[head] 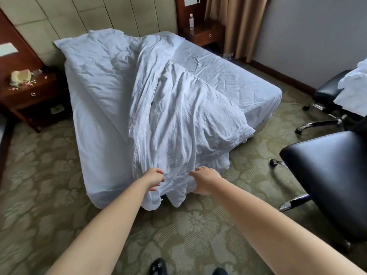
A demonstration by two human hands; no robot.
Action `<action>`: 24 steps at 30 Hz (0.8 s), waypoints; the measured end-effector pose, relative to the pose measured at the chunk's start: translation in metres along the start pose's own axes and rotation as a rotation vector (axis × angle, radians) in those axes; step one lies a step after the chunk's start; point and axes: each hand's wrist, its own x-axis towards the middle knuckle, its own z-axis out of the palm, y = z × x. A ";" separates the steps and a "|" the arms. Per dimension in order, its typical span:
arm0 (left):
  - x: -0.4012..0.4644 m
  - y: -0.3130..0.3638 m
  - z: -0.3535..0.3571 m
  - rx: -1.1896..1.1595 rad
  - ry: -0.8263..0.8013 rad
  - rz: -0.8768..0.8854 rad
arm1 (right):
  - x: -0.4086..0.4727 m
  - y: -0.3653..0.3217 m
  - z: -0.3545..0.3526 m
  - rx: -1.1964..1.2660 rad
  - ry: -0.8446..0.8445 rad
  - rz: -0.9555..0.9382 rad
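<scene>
Both arms reached to the bed's foot. The left hand (155, 178) clutched the rumpled duvet (178, 116); the right hand (206, 182) curved over it, grasp unclear. A black chair (327, 175) crowded the right.

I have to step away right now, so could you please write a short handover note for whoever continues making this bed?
Left hand: grips the foot-end edge of the duvet.
Right hand: grips the same edge just beside it.
Duvet: bunched in a long ridge down the bed, with its end hanging over the foot toward the carpet. A pillow lies at the head.
Done: sheet is on the mattress, though creased.
Left: spread the duvet flat and square across the bed.
</scene>
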 end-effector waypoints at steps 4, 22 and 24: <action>-0.007 0.005 0.020 -0.014 0.026 0.014 | -0.004 0.021 0.004 0.010 0.013 -0.001; 0.106 0.015 0.003 -0.082 0.075 -0.061 | 0.101 0.039 -0.019 -0.162 -0.157 -0.102; 0.126 0.014 -0.006 -0.089 0.093 -0.072 | 0.123 0.038 -0.031 -0.165 -0.168 -0.102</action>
